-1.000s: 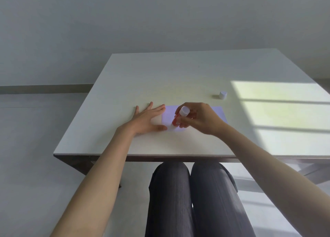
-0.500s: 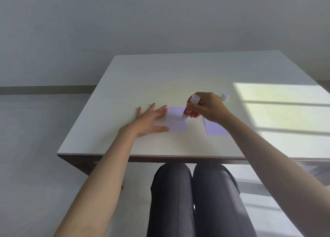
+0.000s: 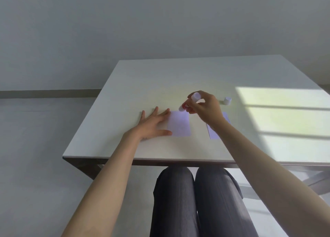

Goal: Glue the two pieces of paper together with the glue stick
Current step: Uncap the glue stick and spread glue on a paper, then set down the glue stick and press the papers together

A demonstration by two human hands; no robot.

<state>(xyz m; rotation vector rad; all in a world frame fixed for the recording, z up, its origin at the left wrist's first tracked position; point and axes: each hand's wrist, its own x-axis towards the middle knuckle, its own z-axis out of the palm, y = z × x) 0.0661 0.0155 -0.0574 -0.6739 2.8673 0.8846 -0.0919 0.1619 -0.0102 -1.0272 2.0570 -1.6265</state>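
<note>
One glue stick [image 3: 189, 103] in right hand [image 3: 205, 108], tip at paper [image 3: 179, 123] edge.

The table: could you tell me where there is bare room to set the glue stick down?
The far half of the table beyond both hands is bare, as is the near strip between the papers and the front edge. The sunlit right side past the cap is free too. The middle is crowded: left hand, left paper, right hand, right paper.
</note>
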